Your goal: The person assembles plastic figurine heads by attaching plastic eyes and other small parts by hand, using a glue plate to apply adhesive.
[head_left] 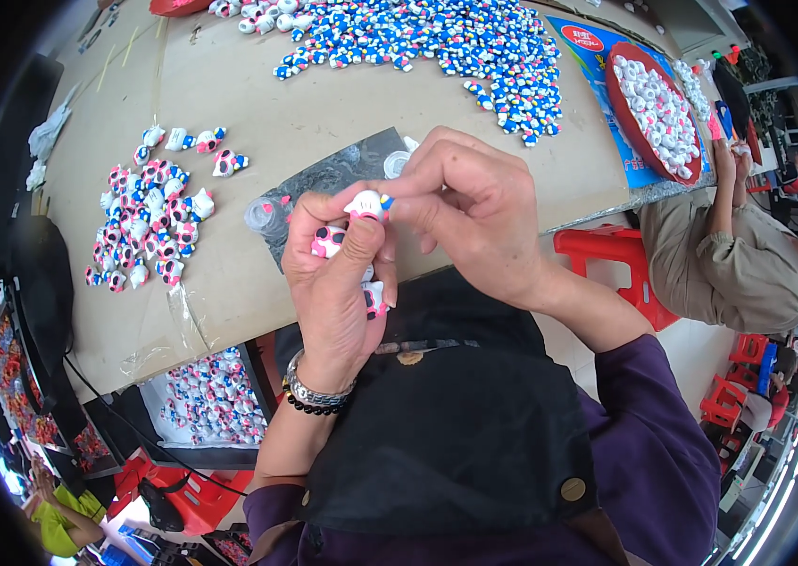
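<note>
Bare hands [325,307] hold smooth, rounded figurines [362,205] near a scuffed mat [338,170].

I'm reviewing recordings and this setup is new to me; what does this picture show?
No machine here: just a person's two bare hands, seen from above by a head-worn fisheye camera, which bends straight edges. The left hand holds several small white-and-pink figures; the right hand is at a blue bit by the topmost one. On the table lie a dark mat, more figures at left, a blue-and-white pile at the far side, and a red bowl of white pieces at right.
</note>
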Action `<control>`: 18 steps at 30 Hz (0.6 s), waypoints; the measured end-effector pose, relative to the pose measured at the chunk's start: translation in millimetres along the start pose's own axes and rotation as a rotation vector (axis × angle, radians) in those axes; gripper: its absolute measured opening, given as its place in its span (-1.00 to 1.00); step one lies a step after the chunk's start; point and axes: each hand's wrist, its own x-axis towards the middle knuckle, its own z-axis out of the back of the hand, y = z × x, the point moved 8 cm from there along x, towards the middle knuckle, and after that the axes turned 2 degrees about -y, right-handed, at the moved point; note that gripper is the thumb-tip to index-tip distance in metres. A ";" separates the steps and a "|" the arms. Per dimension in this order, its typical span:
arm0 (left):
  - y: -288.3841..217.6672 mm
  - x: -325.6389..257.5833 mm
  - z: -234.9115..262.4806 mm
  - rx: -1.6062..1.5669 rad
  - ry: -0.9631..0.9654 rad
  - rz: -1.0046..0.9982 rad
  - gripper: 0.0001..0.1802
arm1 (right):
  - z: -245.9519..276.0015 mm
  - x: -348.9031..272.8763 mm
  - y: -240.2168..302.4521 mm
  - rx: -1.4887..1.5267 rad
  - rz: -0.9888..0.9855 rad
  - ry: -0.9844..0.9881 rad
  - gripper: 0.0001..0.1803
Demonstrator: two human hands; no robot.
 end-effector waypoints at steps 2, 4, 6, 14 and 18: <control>-3.2 -2.0 -1.1 0.024 0.008 -0.047 -0.81 | -2.8 -1.3 6.3 -0.051 0.068 0.011 -0.93; -4.1 -1.7 -0.1 0.075 0.020 -0.077 -0.79 | -4.0 -3.1 14.7 -0.105 0.162 -0.005 -0.90; -7.8 -0.2 -1.0 0.127 0.030 -0.105 -0.78 | -4.9 0.9 19.3 -0.126 0.213 -0.009 -0.89; -63.0 17.9 -5.0 0.425 -0.046 -0.210 -0.76 | -6.6 35.6 26.5 -0.128 0.307 0.152 -0.92; -126.3 45.7 14.8 0.945 -0.226 -0.392 -0.74 | 26.5 94.0 -11.3 -0.709 0.346 0.045 -0.81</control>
